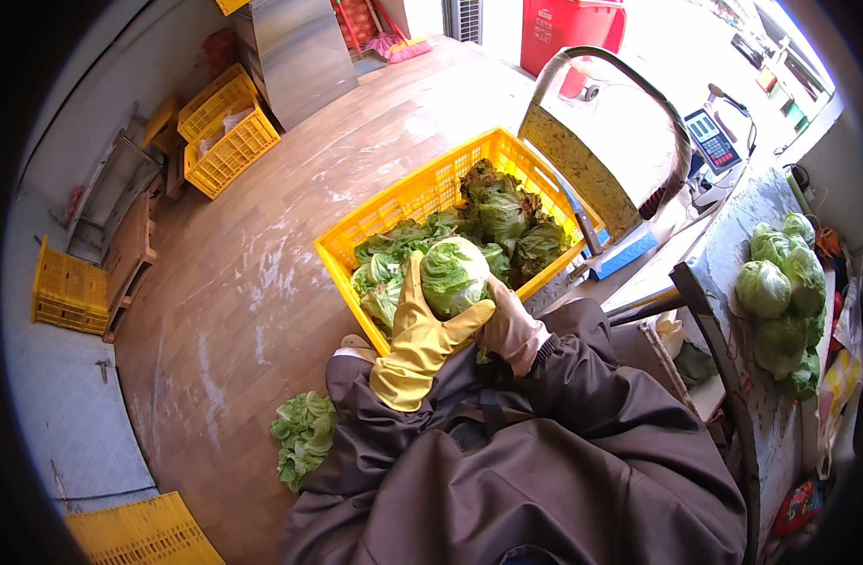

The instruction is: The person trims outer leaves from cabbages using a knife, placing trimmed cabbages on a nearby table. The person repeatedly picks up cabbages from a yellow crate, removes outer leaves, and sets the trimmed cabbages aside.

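Note:
My left hand (426, 339), in a yellow rubber glove, cups the near left side of a trimmed head of iceberg lettuce (454, 272). My right hand (510, 328) steadies its lower right side, fingers partly hidden behind it. Both hold the head over the near edge of a yellow plastic crate (397, 205). Inside the crate lie loose green leaves (382, 272) and browned, wilted lettuce leaves (502, 201). A knife with a brown handle (585, 229) rests at the crate's right rim.
Several lettuce heads (785, 289) are piled on a worn table (728, 240) to the right. A scale (714, 141) stands beyond a metal-framed chair (580, 162). Loose leaves (304, 438) lie on the floor at left. Yellow crates (230, 152) and a red wheeled bin (566, 32) are farther off.

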A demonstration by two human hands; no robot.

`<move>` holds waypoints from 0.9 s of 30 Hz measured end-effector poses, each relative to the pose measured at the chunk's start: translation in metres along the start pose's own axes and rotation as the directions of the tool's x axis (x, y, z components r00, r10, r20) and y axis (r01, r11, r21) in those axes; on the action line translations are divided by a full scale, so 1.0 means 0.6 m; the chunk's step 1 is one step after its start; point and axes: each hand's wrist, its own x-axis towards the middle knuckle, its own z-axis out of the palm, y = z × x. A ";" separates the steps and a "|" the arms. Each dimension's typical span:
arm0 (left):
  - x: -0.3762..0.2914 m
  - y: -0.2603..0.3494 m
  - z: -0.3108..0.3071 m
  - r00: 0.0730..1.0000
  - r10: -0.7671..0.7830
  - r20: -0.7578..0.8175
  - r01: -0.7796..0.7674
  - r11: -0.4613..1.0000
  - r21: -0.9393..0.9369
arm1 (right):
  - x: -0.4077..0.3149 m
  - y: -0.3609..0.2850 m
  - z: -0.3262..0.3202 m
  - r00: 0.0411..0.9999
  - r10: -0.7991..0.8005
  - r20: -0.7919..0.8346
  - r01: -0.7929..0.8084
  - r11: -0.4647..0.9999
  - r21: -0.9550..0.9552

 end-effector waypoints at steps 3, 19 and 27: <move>-0.002 -0.005 0.017 0.962 0.177 -0.208 -0.162 0.983 0.087 | 0.003 0.008 0.004 0.985 0.154 -0.074 -0.146 0.983 0.109; 0.003 -0.041 -0.041 0.922 -0.130 0.365 0.388 0.313 -0.867 | 0.007 -0.066 0.043 0.961 -0.220 0.169 0.246 0.391 -0.887; 0.017 0.022 -0.077 0.666 -0.371 0.647 0.742 0.249 -0.622 | 0.005 -0.040 -0.038 0.960 0.221 -0.172 -0.208 0.974 0.086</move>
